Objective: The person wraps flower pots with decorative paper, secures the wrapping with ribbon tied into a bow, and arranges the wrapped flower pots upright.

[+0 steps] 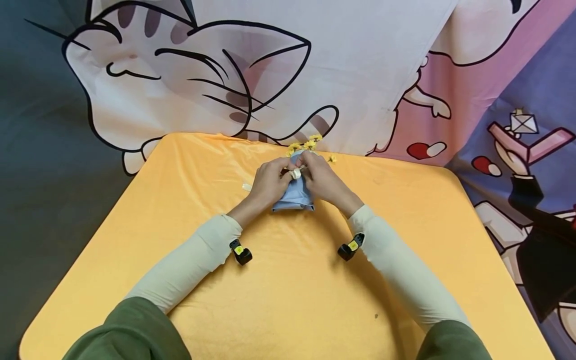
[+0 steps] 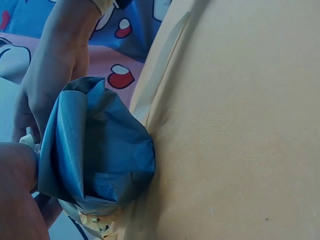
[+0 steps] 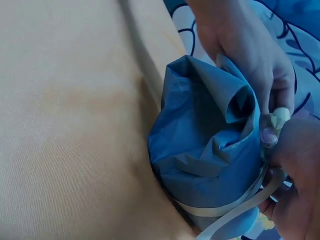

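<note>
A small bouquet wrapped in blue paper (image 1: 293,195) lies on the yellow cloth, its yellow flowers (image 1: 309,145) pointing away from me. A cream ribbon (image 3: 215,211) runs round the wrap near the flower end. My left hand (image 1: 268,182) and right hand (image 1: 323,179) meet over the bouquet, and both pinch the ribbon, which bunches into a pale knot or loop (image 1: 295,173) between them. In the right wrist view, my left thumb and fingers hold that bunched ribbon (image 3: 279,119). The wrap's folded, crumpled open end (image 2: 117,150) faces the left wrist camera. Some fingertips are hidden behind the hands.
The yellow cloth (image 1: 270,290) covers a table with rounded corners. A loose ribbon end (image 1: 247,187) lies left of the left hand. One yellow flower (image 1: 332,158) pokes out right of the bouquet. A cartoon-printed curtain (image 1: 360,75) hangs right behind the table.
</note>
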`<move>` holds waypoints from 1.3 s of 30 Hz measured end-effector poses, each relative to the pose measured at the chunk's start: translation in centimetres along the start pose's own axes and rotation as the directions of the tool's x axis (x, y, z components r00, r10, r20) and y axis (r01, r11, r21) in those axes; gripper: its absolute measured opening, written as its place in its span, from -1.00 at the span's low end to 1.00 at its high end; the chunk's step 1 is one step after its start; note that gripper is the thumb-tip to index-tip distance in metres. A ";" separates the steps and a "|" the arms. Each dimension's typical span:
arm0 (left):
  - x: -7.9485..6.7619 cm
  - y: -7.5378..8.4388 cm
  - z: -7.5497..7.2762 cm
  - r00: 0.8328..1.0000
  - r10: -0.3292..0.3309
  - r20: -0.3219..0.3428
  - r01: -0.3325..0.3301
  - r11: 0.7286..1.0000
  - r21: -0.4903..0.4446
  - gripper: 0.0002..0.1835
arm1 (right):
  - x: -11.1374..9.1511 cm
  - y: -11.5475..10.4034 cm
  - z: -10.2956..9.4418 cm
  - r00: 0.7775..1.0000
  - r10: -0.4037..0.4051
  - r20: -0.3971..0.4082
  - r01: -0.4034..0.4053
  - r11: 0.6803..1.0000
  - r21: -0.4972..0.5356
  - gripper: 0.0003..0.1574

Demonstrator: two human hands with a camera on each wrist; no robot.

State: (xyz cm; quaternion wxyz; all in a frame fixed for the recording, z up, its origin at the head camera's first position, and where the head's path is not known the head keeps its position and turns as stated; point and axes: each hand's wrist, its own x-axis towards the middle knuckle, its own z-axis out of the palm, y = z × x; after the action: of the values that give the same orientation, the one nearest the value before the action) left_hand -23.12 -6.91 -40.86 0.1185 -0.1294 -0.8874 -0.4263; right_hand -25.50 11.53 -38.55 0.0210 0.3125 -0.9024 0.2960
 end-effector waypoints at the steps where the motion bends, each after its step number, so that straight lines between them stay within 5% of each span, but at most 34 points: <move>1: 0.0 0.0 0.0 1.000 0.002 0.001 -0.002 1.000 0.000 -0.88 | 0.0 0.2 0.0 1.000 0.026 -0.006 -0.026 0.998 0.050 -0.80; 10: 0.0 0.2 0.1 1.000 0.015 0.009 -0.015 1.000 -0.007 -0.88 | -0.5 0.8 -0.9 0.975 0.219 -0.017 -0.205 0.932 0.298 -0.79; 15: 0.0 0.1 0.0 1.000 0.025 0.013 -0.024 1.000 -0.005 -0.89 | -0.1 0.8 -1.7 0.946 0.323 0.038 -0.301 0.824 0.479 -0.70; 18: -0.1 0.2 0.0 0.999 0.031 0.017 -0.031 1.000 0.003 -0.89 | 0.5 0.4 -2.4 0.908 0.401 0.119 -0.405 0.773 0.489 -0.65; 22: -0.1 0.1 0.0 0.999 0.044 0.016 -0.045 0.999 0.016 -0.88 | 1.4 -0.5 -3.3 0.864 0.481 0.150 -0.502 0.804 0.318 -0.72; 25: -0.1 0.1 0.0 0.999 0.047 0.010 -0.048 0.999 0.016 -0.88 | 1.9 -1.2 -3.5 0.862 0.492 0.126 -0.507 0.840 0.192 -0.81; 28: -0.1 -0.1 0.0 0.999 0.034 0.003 -0.034 0.999 -0.004 -0.88 | 2.0 -1.6 -3.6 0.850 0.503 0.155 -0.525 0.829 0.193 -0.83; 34: -0.2 -0.4 0.2 1.000 -0.019 -0.022 0.016 0.994 -0.107 -0.87 | 1.8 -0.9 -3.9 0.783 0.532 0.322 -0.622 0.666 0.412 -0.82; 39: -0.4 -0.4 0.6 0.998 -0.031 -0.056 0.022 0.987 -0.161 -0.82 | 1.7 -0.1 -4.6 0.771 0.516 0.373 -0.637 0.618 0.461 -0.83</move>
State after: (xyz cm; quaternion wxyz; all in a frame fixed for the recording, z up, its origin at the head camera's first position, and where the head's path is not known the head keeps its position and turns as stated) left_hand -22.96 -6.78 -41.65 0.1279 -0.1140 -0.8481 -0.5013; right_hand -27.47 12.99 -34.34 -0.2611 0.0248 -0.8220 0.5055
